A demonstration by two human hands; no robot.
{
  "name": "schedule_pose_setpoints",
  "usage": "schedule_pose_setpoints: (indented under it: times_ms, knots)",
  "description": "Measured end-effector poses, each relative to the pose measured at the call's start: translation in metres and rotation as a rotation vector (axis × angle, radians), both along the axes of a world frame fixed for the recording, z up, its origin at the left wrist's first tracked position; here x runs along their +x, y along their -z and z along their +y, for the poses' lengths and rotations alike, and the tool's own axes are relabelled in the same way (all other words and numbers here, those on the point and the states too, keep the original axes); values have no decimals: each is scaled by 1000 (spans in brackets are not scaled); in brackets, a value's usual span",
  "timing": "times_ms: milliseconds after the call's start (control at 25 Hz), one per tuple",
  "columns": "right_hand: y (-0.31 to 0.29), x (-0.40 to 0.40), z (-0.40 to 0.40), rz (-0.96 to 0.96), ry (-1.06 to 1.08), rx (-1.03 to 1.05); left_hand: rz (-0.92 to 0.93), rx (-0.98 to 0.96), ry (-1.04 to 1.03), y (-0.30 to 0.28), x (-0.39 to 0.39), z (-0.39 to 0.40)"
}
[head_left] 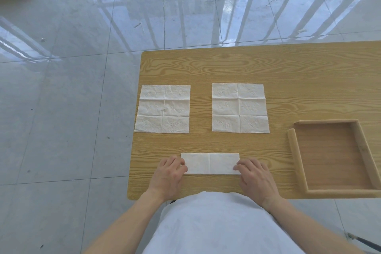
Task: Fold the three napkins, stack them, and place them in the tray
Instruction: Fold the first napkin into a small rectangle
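Left hand (170, 171) fingertips on folded napkin (210, 163) (grip unclear), right hand (254, 176) likewise, tray (296, 150) cut off rightward

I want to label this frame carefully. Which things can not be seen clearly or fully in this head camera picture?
- Tray: its right side is cut off by the picture's edge.
- Folded napkin: how many layers it has cannot be told from above; both ends lie under the fingertips of the left hand and the right hand.
- Table: its right part leaves the picture; its near edge is partly hidden by the person's body.
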State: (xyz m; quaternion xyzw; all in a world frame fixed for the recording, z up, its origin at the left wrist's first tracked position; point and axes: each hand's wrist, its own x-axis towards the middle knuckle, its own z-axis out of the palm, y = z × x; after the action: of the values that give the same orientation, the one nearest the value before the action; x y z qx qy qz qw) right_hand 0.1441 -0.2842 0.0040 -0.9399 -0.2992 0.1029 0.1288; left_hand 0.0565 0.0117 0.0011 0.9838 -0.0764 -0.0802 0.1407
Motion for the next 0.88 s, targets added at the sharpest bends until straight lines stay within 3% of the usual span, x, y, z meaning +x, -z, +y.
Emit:
schedule_pose_setpoints:
  times_ms: [400,880]
  knots:
    - [31,-17,58,78,-81,-229,235,144,10,32,9,-73]
    - [73,-20,48,46,9,-209,218,102,-106,60,2,-67]
